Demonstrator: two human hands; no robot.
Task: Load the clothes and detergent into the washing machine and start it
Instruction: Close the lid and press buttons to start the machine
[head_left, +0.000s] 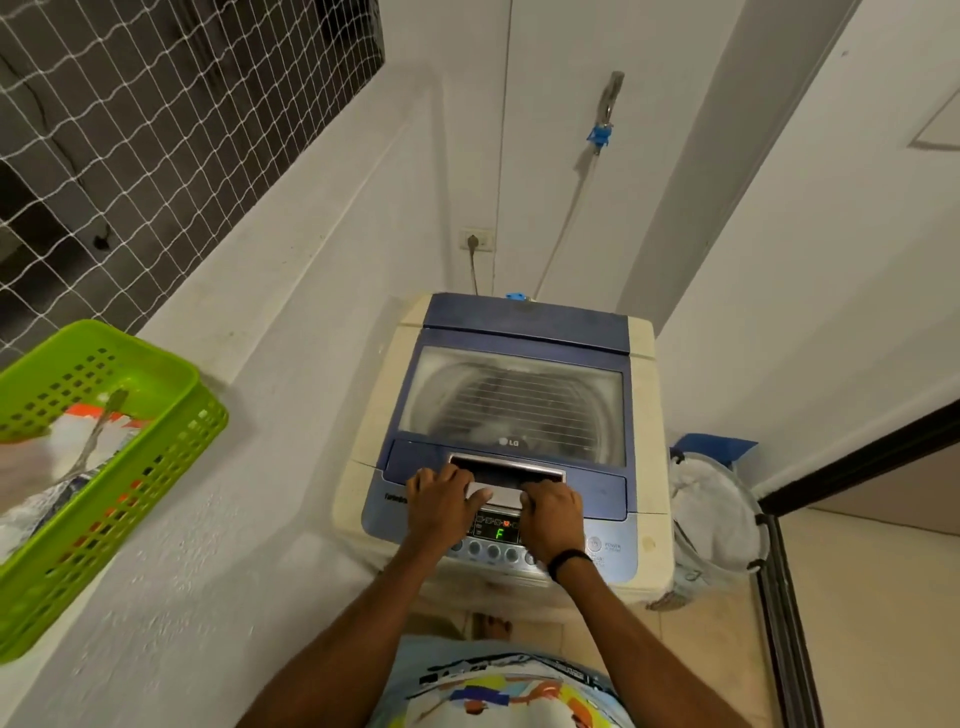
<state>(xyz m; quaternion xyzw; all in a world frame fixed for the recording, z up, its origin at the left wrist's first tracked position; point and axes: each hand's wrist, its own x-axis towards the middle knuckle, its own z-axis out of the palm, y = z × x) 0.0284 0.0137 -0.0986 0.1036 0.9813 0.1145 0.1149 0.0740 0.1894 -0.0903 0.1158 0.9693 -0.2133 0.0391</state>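
Note:
The blue and cream top-load washing machine (644, 395) stands in front of me with its glass lid (514, 400) down. A silver drawer (496, 496) sticks out from the slot in the lid's front edge, over the control panel. My left hand (441, 506) grips the drawer's left end, its fingers curled at the slot. My right hand (553, 514) grips the right end. Between my hands the display (500, 532) shows a green "F". A detergent bag (78, 441) with a spoon in it lies in the green basket (156, 467) on the left ledge.
A white mesh laundry hamper (717, 514) stands right of the machine, beside a dark door frame (779, 597). The wall behind carries a socket with a plug (475, 241) and a tap with a hose (602, 130). Netting covers the opening at upper left.

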